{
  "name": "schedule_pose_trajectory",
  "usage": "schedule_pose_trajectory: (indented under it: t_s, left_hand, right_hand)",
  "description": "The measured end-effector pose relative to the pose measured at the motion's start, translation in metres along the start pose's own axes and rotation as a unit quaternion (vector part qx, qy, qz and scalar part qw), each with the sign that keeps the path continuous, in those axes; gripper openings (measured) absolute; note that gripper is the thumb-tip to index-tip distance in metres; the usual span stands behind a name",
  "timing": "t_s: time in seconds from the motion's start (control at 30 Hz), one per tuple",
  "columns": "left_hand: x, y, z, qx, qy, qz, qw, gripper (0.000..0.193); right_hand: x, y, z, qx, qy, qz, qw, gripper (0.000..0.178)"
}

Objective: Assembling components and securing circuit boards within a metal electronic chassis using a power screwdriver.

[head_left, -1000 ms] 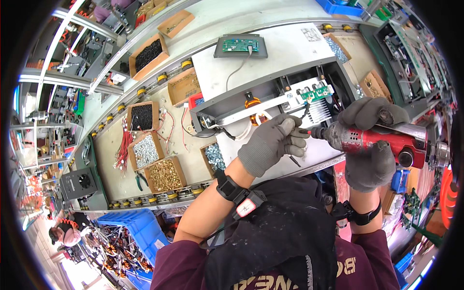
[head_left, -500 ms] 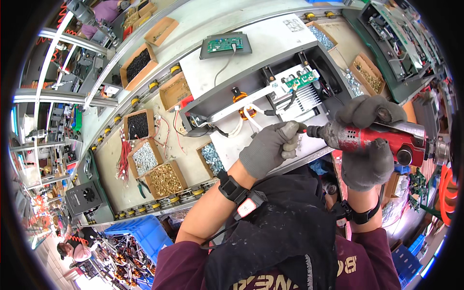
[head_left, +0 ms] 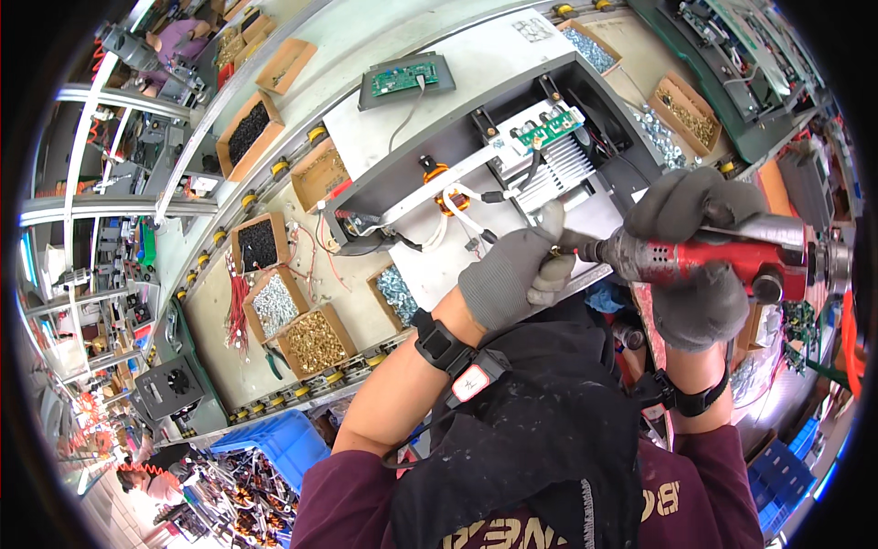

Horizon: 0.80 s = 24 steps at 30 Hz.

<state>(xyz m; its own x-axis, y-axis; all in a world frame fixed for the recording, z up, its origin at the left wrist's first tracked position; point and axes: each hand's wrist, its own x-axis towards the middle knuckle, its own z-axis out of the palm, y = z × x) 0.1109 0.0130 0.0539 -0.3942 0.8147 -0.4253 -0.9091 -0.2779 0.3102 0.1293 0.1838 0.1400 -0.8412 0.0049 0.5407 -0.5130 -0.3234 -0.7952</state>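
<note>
My gloved right hand (head_left: 700, 306) is wrapped round a red power screwdriver (head_left: 677, 260), which lies level with its tip pointing left. In front of that tip, my gloved left hand (head_left: 517, 274) pinches a small metal piece (head_left: 555, 250); its kind is too small to tell. Both hands are at the near edge of a white board (head_left: 430, 282). On the board, just beyond them, lies an open dark metal housing (head_left: 402, 188). Inside it are a finned heat sink (head_left: 558, 174), a green circuit board (head_left: 549, 130) and a copper coil (head_left: 444, 188).
A dark panel with a circuit board (head_left: 407, 82) lies behind the housing. At left stand boxes of black screws (head_left: 259, 243), silver screws (head_left: 274, 306) and brass parts (head_left: 315, 340), with pliers (head_left: 273, 361) beside them. A blue crate (head_left: 288, 444) sits lower left.
The housing and board have shifted left and slightly up in the view. My left fingertips remain at the driver's tip, where the small metal piece now shows. My right hand keeps its grip.
</note>
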Motion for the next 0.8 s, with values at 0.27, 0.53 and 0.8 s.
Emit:
schedule_pose_trajectory:
  t_s: [0.27,0.53,0.8]
  left_hand:
    - [0.03,-0.025,-0.066,0.956,0.126,0.13,0.231,0.019]
    - [0.028,-0.009,-0.024,0.743,0.244,0.266,0.563,0.015]
    - [0.028,0.018,-0.003,0.664,0.248,0.205,0.675,0.016]
  right_hand:
    - [-0.009,-0.015,-0.033,0.01,0.053,0.002,0.999,0.04]
    - [-0.012,-0.023,-0.045,-0.069,0.171,-0.016,0.983,0.041]
    - [0.013,-0.001,-0.046,-0.082,0.186,-0.026,0.979,0.041]
